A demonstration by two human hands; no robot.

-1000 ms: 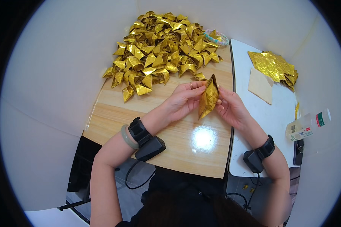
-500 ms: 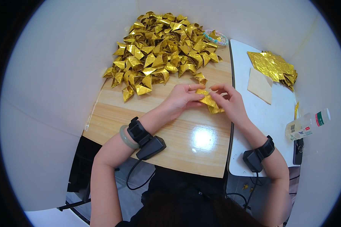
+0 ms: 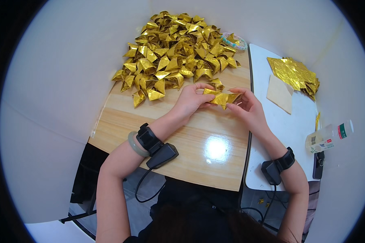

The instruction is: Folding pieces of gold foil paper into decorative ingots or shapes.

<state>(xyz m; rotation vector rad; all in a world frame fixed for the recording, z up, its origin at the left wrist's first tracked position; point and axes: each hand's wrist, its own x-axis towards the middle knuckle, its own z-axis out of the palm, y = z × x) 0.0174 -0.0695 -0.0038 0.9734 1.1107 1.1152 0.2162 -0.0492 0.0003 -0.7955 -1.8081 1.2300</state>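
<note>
Between my two hands, above the wooden tabletop (image 3: pixel 166 150), is a partly folded gold foil paper ingot (image 3: pixel 220 99) with pointed ends and a small downward tip in the middle. My left hand (image 3: pixel 194 99) pinches its left end between thumb and fingers. On its right end, my right hand (image 3: pixel 248 106) has the thumb at the lower edge and the fingers behind. Just beyond the hands lies a single folded gold piece (image 3: pixel 216 84), at the near edge of a big heap of similar folded gold ingots (image 3: pixel 172 52).
A pastel ring-shaped item (image 3: pixel 240 42) sits by the heap's right side. On the white table (image 3: pixel 271 137) to the right lie a stack of gold foil sheets (image 3: pixel 294 73) and a pale sheet (image 3: pixel 279 94). A clear plastic bottle (image 3: pixel 326 137) and a dark phone-like object (image 3: pixel 318 166) are farther right.
The gold paper has turned from slanting to nearly level, and its folded shape with pointed ends now shows. Both hands have shifted slightly and keep hold of it.
</note>
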